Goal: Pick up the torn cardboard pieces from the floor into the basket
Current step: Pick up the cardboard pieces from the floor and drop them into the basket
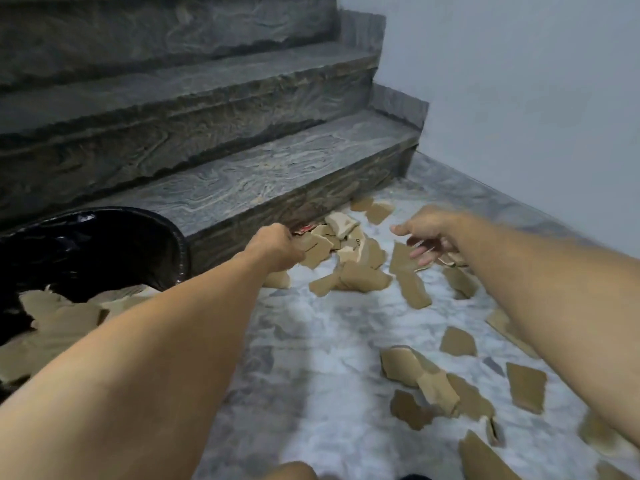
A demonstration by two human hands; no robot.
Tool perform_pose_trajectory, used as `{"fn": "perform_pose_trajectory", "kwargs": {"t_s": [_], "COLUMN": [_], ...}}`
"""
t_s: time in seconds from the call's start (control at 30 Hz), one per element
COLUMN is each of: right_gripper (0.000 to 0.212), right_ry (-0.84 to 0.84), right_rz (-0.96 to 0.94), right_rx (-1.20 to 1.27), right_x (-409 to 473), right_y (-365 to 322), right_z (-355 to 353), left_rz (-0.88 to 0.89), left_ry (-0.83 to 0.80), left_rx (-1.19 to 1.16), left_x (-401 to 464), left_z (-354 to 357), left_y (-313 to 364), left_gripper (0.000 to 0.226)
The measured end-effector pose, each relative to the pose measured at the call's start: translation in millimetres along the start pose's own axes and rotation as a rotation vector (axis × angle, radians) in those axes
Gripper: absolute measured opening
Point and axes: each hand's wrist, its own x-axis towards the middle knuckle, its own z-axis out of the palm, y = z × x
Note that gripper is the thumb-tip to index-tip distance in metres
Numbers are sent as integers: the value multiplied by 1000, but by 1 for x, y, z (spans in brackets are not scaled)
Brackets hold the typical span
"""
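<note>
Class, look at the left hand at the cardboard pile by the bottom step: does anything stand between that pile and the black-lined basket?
Nothing visible does. The left hand grips pieces at the cardboard pile; the basket stands just to its left, mouth open, with only bare floor and the person's own forearm between them.

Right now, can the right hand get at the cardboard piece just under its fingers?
Probably yes. The right hand hovers open right over that cardboard piece, nothing lies between them, and the left hand is busy in the pile by the step.
</note>
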Motion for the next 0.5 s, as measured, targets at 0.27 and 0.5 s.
{"fn": "perform_pose_trajectory", "kwargs": {"t_s": [0.27, 0.5], "right_gripper": [35, 91], "right_ry": [-16, -32], "right_rz": [144, -35], "right_rx": [-36, -626], "right_x": [119, 198], "right_y": [63, 93], "right_z": [-10, 6], "left_rz": [-101, -187], "left_ry": [-168, -42], "left_rx": [247, 369], "left_x": [100, 196], "left_z": [86, 172], "left_y": [-19, -100], "left_gripper": [69, 70]}}
